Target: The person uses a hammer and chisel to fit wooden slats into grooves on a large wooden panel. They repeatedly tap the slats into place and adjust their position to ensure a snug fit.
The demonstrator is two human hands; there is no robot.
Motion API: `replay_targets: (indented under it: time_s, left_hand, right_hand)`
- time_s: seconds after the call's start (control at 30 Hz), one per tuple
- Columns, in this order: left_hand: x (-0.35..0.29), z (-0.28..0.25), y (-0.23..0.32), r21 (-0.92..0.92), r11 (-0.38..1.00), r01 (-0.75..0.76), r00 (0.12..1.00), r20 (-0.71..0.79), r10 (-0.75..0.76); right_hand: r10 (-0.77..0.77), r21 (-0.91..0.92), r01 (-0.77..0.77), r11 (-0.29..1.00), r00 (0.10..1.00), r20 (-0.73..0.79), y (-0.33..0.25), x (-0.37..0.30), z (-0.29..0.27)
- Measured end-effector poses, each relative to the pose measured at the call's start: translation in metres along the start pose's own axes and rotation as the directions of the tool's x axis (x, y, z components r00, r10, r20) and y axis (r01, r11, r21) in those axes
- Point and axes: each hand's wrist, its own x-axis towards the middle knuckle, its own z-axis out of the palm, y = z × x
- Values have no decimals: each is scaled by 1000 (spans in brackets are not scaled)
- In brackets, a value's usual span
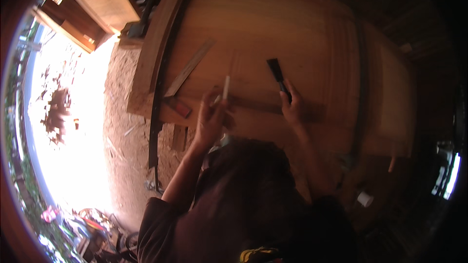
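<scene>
A broad wooden panel (pixel 273 29) lies in front of me. Above its near part, my right hand (pixel 292 107) is wrapped round the handle of a dark tool with a flat, flared end (pixel 275 69); in this dim light I cannot tell a scraper from a brush. My left hand (pixel 208 119) is closed with a thin white stick (pixel 226 87) standing up from its fingers; motion blurs them in part. Beyond that hand, a pale flat strip (pixel 190 68) lies slanted on the panel. A small red piece (pixel 180 107) rests by the near edge.
Long dark bars (pixel 168 44) cross the panel at left and right. Sandy ground (pixel 124 83) strewn with shavings lies to the left, beside bright sunlight. Wooden furniture (pixel 73 17) stands at the far left. Mixed clutter (pixel 100 236) sits at the lower left.
</scene>
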Motion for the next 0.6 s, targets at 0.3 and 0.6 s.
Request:
replay_targets:
  time_s: [0.3, 0.6]
  left_hand:
    - [-61, -106, 55, -197, 963, -182, 929, -355, 103]
    - [-90, -109, 40, 171, 960, -221, 784, -554, 279]
  right_hand:
    - [-166, -256, 258, 932, 929, 331, -90, -2, 1]
    - [-110, 103, 56, 993, 753, 649, -141, -34, 153]
